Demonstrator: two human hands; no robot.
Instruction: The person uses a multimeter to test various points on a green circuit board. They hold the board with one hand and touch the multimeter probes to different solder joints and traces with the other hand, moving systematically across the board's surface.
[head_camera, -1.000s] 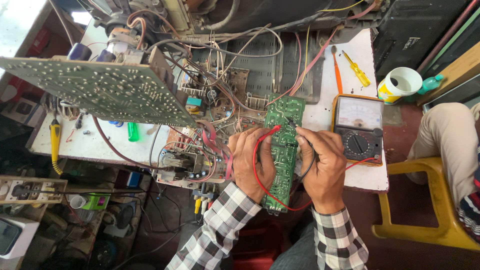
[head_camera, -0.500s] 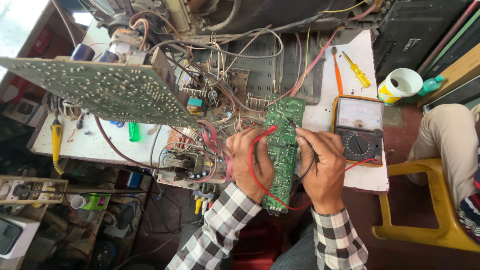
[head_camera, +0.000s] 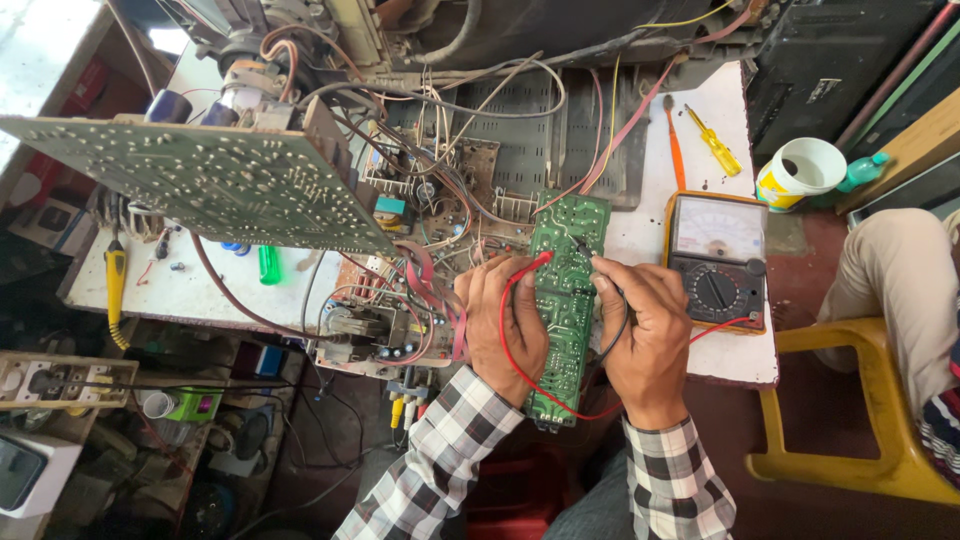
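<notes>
Cluttered white tabletop: left hand pinches the red probe, right hand pinches the black probe on the green circuit board; steady tips probably read best on the multimeter.

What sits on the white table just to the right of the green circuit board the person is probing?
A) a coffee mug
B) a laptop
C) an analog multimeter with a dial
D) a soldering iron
C: the analog multimeter, orange-edged with a needle scale and a round dial, lies beside the green circuit board, near the right hand.
</notes>
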